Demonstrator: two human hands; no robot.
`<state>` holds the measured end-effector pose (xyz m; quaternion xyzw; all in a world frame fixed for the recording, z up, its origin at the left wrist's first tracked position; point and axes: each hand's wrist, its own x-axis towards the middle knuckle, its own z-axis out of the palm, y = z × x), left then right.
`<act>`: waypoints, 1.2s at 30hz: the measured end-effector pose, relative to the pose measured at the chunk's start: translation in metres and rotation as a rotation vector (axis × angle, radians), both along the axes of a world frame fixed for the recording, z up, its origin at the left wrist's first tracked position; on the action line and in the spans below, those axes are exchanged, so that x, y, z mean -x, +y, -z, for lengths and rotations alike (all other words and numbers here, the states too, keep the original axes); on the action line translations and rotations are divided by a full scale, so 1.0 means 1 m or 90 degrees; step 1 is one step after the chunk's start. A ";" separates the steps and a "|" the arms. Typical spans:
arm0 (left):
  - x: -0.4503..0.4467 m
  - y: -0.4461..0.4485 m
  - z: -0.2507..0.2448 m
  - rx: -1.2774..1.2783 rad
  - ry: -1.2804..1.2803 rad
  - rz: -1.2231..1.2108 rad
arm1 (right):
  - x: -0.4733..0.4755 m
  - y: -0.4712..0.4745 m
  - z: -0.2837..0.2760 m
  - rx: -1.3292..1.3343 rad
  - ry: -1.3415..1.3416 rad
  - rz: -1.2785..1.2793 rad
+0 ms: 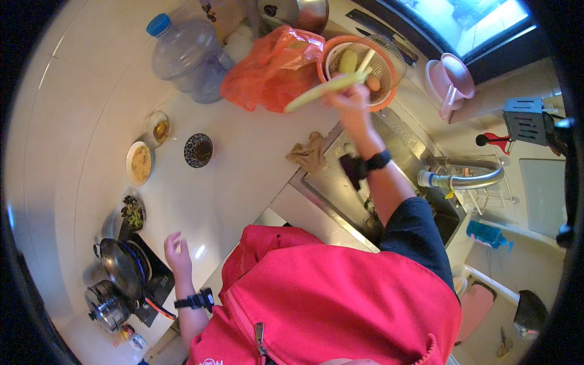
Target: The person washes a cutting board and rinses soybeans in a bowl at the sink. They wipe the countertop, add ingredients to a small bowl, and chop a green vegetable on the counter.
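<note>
My right hand (349, 98) grips a long pale green vegetable (315, 91), slightly blurred, beside the orange basin. Inside that basin (390, 101) sits a white strainer basket holding a yellow-green vegetable (348, 61) and a reddish-brown round item (373, 83). An orange plastic bag (273, 68) lies against the basin's left side. My left hand (177, 248) hangs over the counter near the cooktop, fingers apart, holding nothing. A patterned bowl with dark contents (198, 150), a bowl of yellowish mixture (139, 163) and a glass bowl of amber liquid (159, 129) stand on the counter.
A steel sink (328, 200) with a faucet (474, 178) lies under my right arm; a brown cloth (308, 153) is at its corner. A large water jug (191, 59) stands at the back. A wok (121, 269) and steel pot (107, 305) are at left. Knives (404, 51) lie near the window.
</note>
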<state>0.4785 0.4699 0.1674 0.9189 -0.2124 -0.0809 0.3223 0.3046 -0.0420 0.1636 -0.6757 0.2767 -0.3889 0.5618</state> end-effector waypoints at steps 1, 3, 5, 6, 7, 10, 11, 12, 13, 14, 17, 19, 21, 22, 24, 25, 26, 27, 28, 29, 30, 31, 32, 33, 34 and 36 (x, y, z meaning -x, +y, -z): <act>-0.005 -0.029 -0.008 0.013 0.010 0.072 | -0.008 0.029 0.010 -0.057 0.020 -0.059; -0.006 -0.086 -0.024 0.029 0.014 0.196 | -0.023 0.083 0.026 -0.302 -0.050 -0.178; 0.005 -0.140 -0.031 0.048 -0.040 0.337 | -0.037 0.128 0.034 -0.359 -0.001 -0.246; 0.012 -0.164 -0.032 0.055 -0.080 0.390 | -0.037 0.144 0.035 -0.362 -0.048 -0.286; 0.021 -0.185 -0.031 0.062 -0.042 0.417 | -0.037 0.157 0.035 -0.395 -0.035 -0.302; 0.038 -0.220 -0.021 0.078 0.055 0.434 | -0.034 0.168 0.035 -0.430 -0.145 -0.354; 0.040 -0.225 -0.015 0.090 0.071 0.434 | -0.026 0.152 0.036 -0.390 -0.088 -0.404; 0.040 -0.228 -0.009 0.110 0.070 0.440 | -0.020 0.126 0.038 -0.289 0.018 -0.463; 0.039 -0.228 -0.003 0.103 0.150 0.400 | -0.009 0.089 0.041 -0.122 0.079 -0.360; 0.039 -0.225 0.003 0.103 0.214 0.364 | 0.001 0.052 0.042 -0.042 0.104 -0.235; 0.035 -0.220 0.019 0.115 0.282 0.310 | 0.019 -0.072 0.038 0.201 0.205 0.306; 0.035 -0.219 0.026 0.123 0.270 0.299 | 0.030 -0.128 0.037 0.191 0.306 0.398; 0.037 -0.219 0.027 0.138 0.242 0.295 | 0.028 -0.160 0.043 0.206 0.484 0.337; 0.037 -0.221 0.027 0.145 0.278 0.268 | 0.024 -0.169 0.046 0.215 0.571 0.313; 0.039 -0.222 0.025 0.184 0.350 0.223 | 0.019 -0.177 0.051 0.191 0.623 0.303; 0.040 -0.223 0.024 0.186 0.359 0.210 | 0.017 -0.179 0.053 0.147 0.672 0.304; 0.040 -0.222 0.022 0.189 0.373 0.198 | 0.017 -0.179 0.054 0.169 0.681 0.280; 0.040 -0.222 0.020 0.193 0.391 0.185 | 0.017 -0.179 0.054 0.168 0.681 0.263; 0.040 -0.221 0.018 0.189 0.388 0.180 | 0.018 -0.179 0.054 0.166 0.678 0.240; 0.041 -0.221 0.017 0.187 0.390 0.173 | 0.019 -0.178 0.054 0.154 0.688 0.220; 0.041 -0.223 0.017 0.182 0.397 0.159 | 0.020 -0.178 0.052 0.165 0.726 0.171; 0.042 -0.224 0.016 0.186 0.385 0.176 | 0.020 -0.176 0.052 0.145 0.726 0.176; 0.043 -0.227 0.016 0.186 0.378 0.185 | 0.018 -0.174 0.053 0.130 0.725 0.191; 0.043 -0.230 0.016 0.188 0.368 0.194 | 0.017 -0.173 0.053 0.128 0.709 0.207; 0.044 -0.233 0.017 0.188 0.365 0.208 | 0.013 -0.170 0.055 0.112 0.674 0.309; 0.048 -0.239 0.016 0.188 0.358 0.229 | 0.011 -0.171 0.057 0.066 0.643 0.310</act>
